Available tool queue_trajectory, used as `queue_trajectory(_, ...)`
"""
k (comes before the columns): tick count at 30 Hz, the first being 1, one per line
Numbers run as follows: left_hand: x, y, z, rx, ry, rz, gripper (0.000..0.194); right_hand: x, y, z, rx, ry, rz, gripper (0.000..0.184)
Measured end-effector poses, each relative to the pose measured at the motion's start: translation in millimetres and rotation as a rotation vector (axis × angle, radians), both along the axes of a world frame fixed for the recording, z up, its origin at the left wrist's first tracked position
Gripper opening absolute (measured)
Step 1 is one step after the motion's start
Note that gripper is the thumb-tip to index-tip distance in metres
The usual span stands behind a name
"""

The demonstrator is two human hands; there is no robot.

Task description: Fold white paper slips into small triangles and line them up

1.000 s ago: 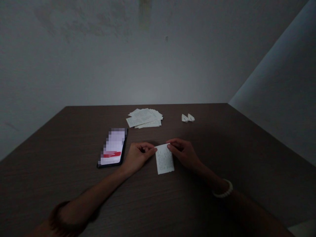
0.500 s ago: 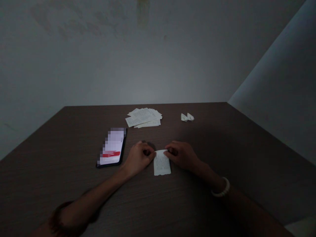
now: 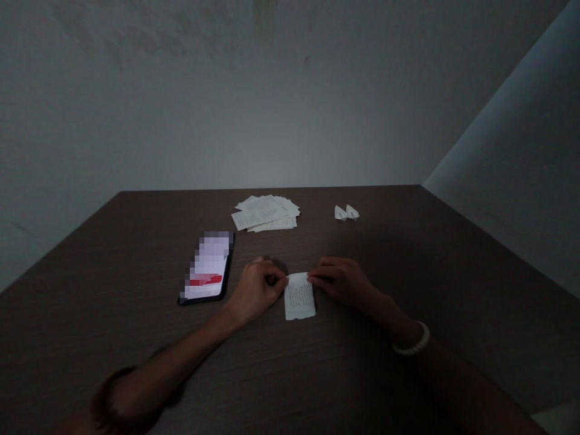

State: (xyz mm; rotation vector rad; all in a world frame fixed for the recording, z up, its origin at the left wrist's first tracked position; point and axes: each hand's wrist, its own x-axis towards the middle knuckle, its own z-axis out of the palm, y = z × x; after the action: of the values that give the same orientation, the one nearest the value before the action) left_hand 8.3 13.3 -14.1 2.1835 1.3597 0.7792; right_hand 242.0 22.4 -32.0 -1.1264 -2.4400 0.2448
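A small printed slip of paper lies on the dark table between my hands, its far edge looking folded. My left hand pinches the slip's far left corner between thumb and fingers. At the far right corner, my right hand has thumb and fingertips closed on the paper edge. A pale beaded bracelet circles my right wrist, and a dark band is on my left forearm.
Left of my hands lies a phone with its screen lit. Farther back is a loose pile of printed paper slips. A small folded paper bow sits at the back right. Behind the table rises a wall.
My right hand has slid slightly right along the slip's top edge to its corner. My left hand keeps its pinch. The whole view has shifted a little.
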Motion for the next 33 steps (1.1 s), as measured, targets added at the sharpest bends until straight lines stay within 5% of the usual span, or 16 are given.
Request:
queue_trajectory(18, -1, 1, -6.1, 0.009, 0.020, 0.012, 0.013, 1, -2, 7.0, -0.024, -0.099, -0.049, 0.021)
queue_trajectory(26, -2, 2, -9.7, 0.003, -0.004, 0.001, 0.012, 6, -7, 14.0, -0.079, -0.112, -0.012, 0.038)
queue_trajectory(30, -4, 3, -8.5, 0.000, -0.092, -0.032, 0.013, 6, -4, 9.9, -0.101, 0.006, -0.013, 0.048)
queue_trajectory(33, -4, 1, -5.1, -0.070, -0.214, -0.005, 0.015, 3, -2, 9.4, -0.178, 0.173, -0.070, 0.035)
